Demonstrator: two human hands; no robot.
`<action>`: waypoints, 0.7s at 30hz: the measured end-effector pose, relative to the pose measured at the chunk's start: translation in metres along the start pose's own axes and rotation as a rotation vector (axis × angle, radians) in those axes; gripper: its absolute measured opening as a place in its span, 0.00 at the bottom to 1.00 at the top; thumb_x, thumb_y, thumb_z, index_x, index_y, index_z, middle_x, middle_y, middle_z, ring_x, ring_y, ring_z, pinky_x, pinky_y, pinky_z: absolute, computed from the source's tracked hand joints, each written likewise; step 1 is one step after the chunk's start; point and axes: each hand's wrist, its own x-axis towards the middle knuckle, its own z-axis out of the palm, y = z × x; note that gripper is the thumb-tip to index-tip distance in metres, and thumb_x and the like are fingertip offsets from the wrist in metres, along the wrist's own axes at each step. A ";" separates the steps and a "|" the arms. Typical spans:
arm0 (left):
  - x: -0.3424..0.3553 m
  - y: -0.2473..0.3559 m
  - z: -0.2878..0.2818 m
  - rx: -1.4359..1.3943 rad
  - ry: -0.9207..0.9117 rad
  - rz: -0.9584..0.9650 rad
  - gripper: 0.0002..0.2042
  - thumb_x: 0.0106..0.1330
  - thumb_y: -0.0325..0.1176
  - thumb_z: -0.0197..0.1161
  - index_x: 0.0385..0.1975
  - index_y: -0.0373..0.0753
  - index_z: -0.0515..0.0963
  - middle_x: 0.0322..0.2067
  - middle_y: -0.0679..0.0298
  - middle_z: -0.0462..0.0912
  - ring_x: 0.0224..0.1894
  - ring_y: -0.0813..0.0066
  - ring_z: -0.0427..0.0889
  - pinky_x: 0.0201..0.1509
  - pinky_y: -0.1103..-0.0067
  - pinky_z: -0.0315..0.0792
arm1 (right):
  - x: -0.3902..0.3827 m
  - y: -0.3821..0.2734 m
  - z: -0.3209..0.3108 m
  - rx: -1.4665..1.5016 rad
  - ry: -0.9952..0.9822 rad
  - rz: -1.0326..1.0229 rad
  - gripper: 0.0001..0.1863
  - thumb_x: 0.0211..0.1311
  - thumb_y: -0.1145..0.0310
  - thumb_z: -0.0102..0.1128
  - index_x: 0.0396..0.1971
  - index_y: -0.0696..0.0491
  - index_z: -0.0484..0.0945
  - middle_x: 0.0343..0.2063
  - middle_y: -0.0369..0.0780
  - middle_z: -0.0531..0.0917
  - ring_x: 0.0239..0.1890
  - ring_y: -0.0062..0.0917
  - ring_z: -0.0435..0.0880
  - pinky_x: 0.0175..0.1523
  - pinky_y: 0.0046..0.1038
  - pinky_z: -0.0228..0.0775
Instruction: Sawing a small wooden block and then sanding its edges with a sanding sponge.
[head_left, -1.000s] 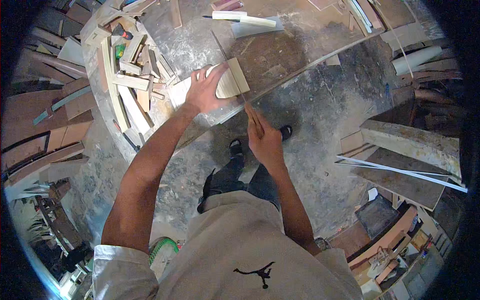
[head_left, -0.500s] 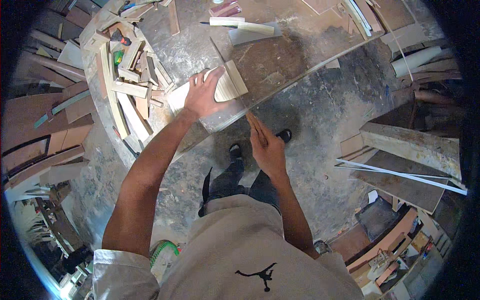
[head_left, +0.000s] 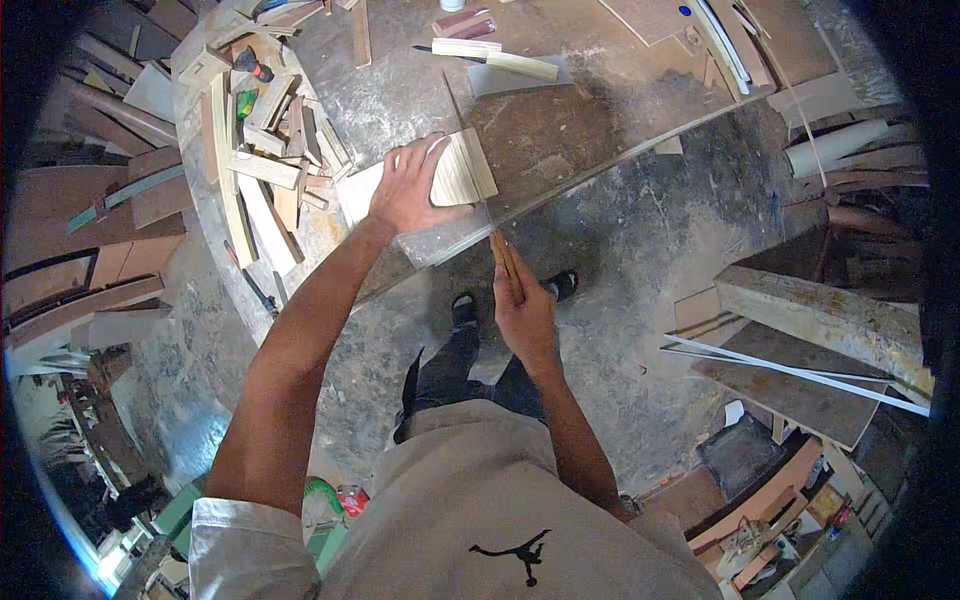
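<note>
A pale, ribbed wooden board [head_left: 462,172] lies at the near edge of the workbench [head_left: 590,150]. My left hand [head_left: 405,192] grips it from above, fingers over its far side and thumb across its near part. A handsaw, seen nearly edge-on with its thin blade [head_left: 458,105], runs along the board's right end. Its brown wooden handle [head_left: 506,262] sits just off the bench's near edge, with my right hand [head_left: 525,318] wrapped round it. Whether the teeth are in the wood cannot be made out.
Many wood offcuts [head_left: 262,172] are heaped on the bench's left. Wood strips [head_left: 520,65] and a light flat sheet [head_left: 500,80] lie farther back. A dark tool [head_left: 262,295] rests at the left edge. Planks and white strips [head_left: 800,370] stand at the right, off the bench.
My right hand has drawn the saw slightly back toward me, and the blade reaches less far over the bench. My left hand still holds the board; the view has shifted a little.
</note>
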 end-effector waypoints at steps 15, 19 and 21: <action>0.050 0.030 0.040 0.109 0.302 -0.476 0.14 0.74 0.44 0.51 0.45 0.40 0.75 0.46 0.56 0.75 0.51 0.56 0.73 0.57 0.59 0.62 | -0.022 0.004 -0.008 -0.104 0.024 -0.008 0.23 0.73 0.63 0.56 0.61 0.62 0.75 0.45 0.56 0.86 0.42 0.48 0.89 0.46 0.41 0.82; 0.052 0.022 0.045 0.091 0.329 -0.381 0.13 0.74 0.42 0.51 0.43 0.38 0.74 0.43 0.56 0.76 0.49 0.55 0.73 0.56 0.59 0.62 | -0.022 -0.007 -0.009 -0.149 0.027 -0.036 0.23 0.73 0.63 0.57 0.61 0.61 0.76 0.44 0.56 0.86 0.41 0.48 0.89 0.45 0.41 0.82; 0.055 0.026 0.045 0.046 0.306 -0.394 0.12 0.74 0.40 0.51 0.41 0.37 0.74 0.42 0.55 0.76 0.49 0.55 0.73 0.56 0.59 0.63 | -0.020 -0.010 -0.009 -0.168 0.057 -0.068 0.22 0.73 0.63 0.57 0.60 0.61 0.77 0.43 0.56 0.86 0.40 0.48 0.89 0.45 0.42 0.82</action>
